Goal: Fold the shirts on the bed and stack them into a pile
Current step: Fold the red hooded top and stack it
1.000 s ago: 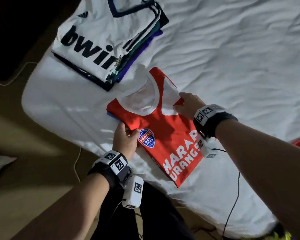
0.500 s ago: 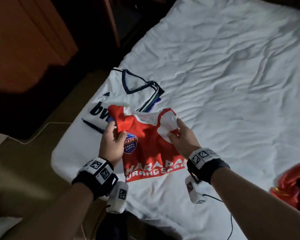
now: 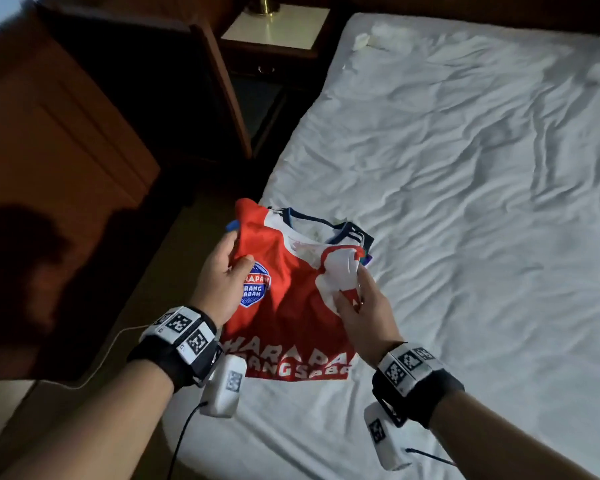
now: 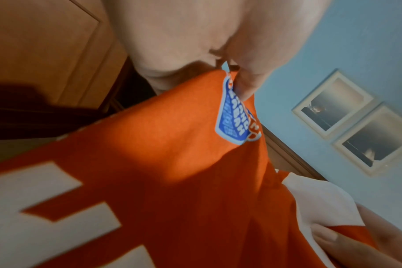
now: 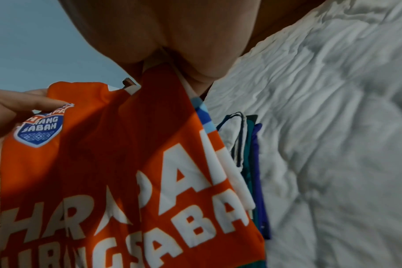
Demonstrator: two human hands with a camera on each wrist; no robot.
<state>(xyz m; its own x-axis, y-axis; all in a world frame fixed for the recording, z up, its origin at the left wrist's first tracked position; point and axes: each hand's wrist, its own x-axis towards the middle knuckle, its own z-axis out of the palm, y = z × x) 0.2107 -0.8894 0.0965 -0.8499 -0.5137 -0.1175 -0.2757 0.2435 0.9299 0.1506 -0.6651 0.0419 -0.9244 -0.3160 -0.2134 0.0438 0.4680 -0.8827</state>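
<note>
Above the pile (image 3: 343,230), the folded red shirt (image 3: 291,306) is pinched by left hand (image 3: 222,275) and right hand (image 3: 364,306), not yet stacked.

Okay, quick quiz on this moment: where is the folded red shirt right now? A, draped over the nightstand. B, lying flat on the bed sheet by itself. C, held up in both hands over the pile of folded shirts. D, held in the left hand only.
C: the left hand and the right hand each grip an upper corner of the red shirt, lifted above the pile of folded shirts on the bed.
</note>
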